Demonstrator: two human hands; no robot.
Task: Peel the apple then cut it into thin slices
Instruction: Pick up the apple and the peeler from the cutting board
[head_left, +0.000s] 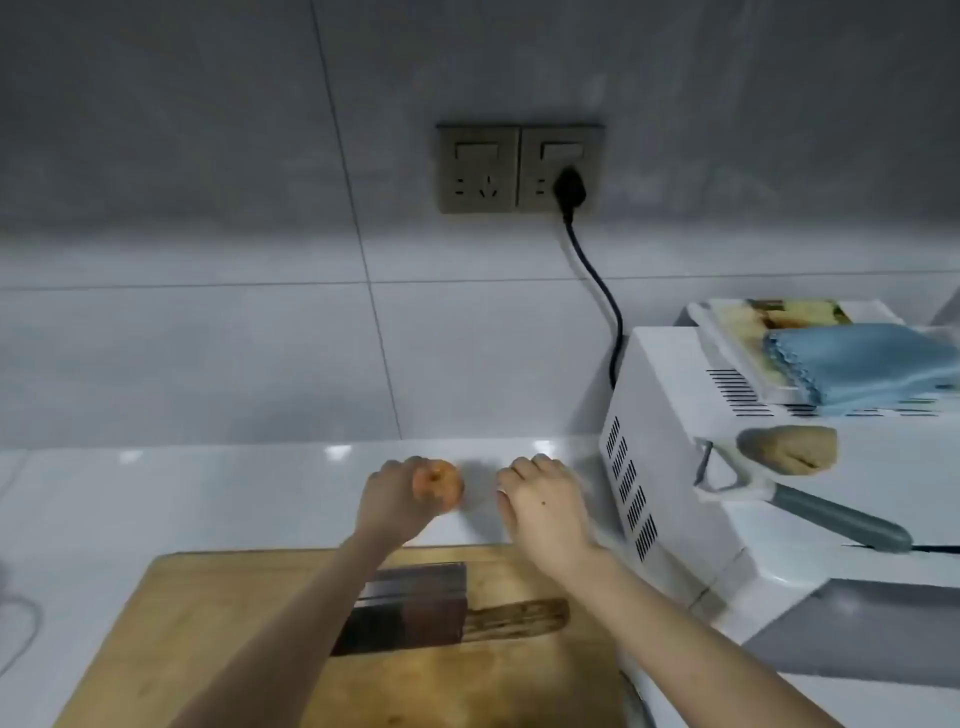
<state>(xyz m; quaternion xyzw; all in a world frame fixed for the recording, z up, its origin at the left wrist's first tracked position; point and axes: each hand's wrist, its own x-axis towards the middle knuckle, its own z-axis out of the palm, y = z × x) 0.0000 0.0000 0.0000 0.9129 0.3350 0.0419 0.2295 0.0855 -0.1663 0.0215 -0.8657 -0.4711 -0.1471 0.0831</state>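
The left hand (389, 501) is gripping the apple (439, 486), fingers curling round its far side, and is holding it just above the white bench (208, 493), beyond the far edge of the chopping board (208, 634). The right hand (545, 506) is hovering just beside the apple without touching it, its fingers bending loosely downward with nothing showing in them. The apple is looking unpeeled, so peeling is likely the step in hand. The peeler (727, 475) is lying on top of the microwave (675, 395) to the right, and the cleaver (410, 608) is resting flat on the board. The apple is probably feeling firm, light and smooth, and is likely to be getting slippery once wet flesh is showing. Cupping it round the middle, stem and base between thumb and fingers, is looking like the steadiest hold.
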